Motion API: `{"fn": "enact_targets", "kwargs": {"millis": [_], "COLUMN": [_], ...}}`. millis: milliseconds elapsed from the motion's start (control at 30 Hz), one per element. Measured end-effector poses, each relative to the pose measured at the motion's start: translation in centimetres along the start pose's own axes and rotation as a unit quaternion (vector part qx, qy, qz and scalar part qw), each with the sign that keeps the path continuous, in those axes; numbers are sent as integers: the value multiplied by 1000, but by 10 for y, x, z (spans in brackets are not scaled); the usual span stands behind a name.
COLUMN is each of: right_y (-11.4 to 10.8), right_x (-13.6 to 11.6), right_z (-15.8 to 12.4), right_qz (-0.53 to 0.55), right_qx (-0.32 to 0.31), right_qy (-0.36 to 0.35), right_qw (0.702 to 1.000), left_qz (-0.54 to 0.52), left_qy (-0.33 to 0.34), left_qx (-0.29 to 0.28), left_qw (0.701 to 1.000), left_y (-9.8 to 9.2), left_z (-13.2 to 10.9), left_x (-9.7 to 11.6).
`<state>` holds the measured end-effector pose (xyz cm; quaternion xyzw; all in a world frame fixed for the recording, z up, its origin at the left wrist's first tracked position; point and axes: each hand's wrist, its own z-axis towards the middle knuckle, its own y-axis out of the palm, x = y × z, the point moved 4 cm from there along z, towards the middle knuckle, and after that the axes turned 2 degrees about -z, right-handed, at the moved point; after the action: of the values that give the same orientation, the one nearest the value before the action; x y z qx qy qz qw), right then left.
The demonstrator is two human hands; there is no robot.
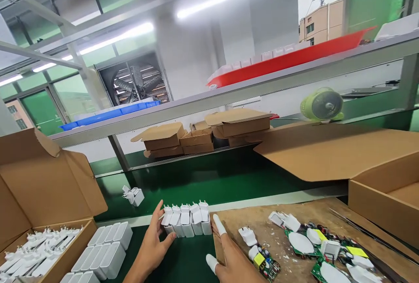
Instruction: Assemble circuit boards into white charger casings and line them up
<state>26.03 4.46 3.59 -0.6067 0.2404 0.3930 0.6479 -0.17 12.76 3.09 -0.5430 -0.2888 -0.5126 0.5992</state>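
A row of several white charger cases (187,226) stands on the dark green surface, each with a white two-pin plug piece at its top, some tilted. My left hand (151,243) is at the row's left end, thumb near the front and fingers behind, spread apart. At the right end is my right hand (236,254), its index fingertip beside the last case and its thumb held away. White finger cots cover that thumb and index finger. A circuit board with a yellow-wrapped part (263,261) and an attached white plug piece (248,236) lies right of it.
An open carton (85,237) of white plug pieces stands left, beside rows of white cases (109,254). More circuit boards (303,243) and tweezers (373,235) lie on the brown board (262,213). A large carton (382,202) stands right; a loose charger (134,195) sits farther back.
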Motion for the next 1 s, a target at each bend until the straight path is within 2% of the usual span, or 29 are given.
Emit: {"fn": "enact_targets", "kwargs": {"millis": [133,200,333,567,700,833,933,1000], "right_y": [-3,-5,-2,10,7,7,6,3], "right_x": [-12,-16,-14,3,7,10,8,4], "right_z": [-13,-18,-23,-19,-27,-27,-28,-31], "right_qz": [-60,-88,-123,-81,-77,-108,-122,-110], "right_qx": [-28,-25,12,88,109,77,76,82], "right_qy": [18,14,-30,-72,-87,-69,-64,-73], "right_qw": [998,996,992,990,987,989,988,988], "left_qz": [20,49,98,119,178,252,305,335], "left_qy": [-53,-59,-47,-69,-44,-32,-53,-60], "left_qx": [5,-12,-44,-6,-17,-104,-166,-182], "left_qw": [998,997,993,990,983,962,936,923], "left_y": [-5,-5,-1,-5,-13,-10,1,8], "left_z": [5,10,17,7,16,42,57,64], "left_x": [-7,-4,3,0,33,70,82,85]}}
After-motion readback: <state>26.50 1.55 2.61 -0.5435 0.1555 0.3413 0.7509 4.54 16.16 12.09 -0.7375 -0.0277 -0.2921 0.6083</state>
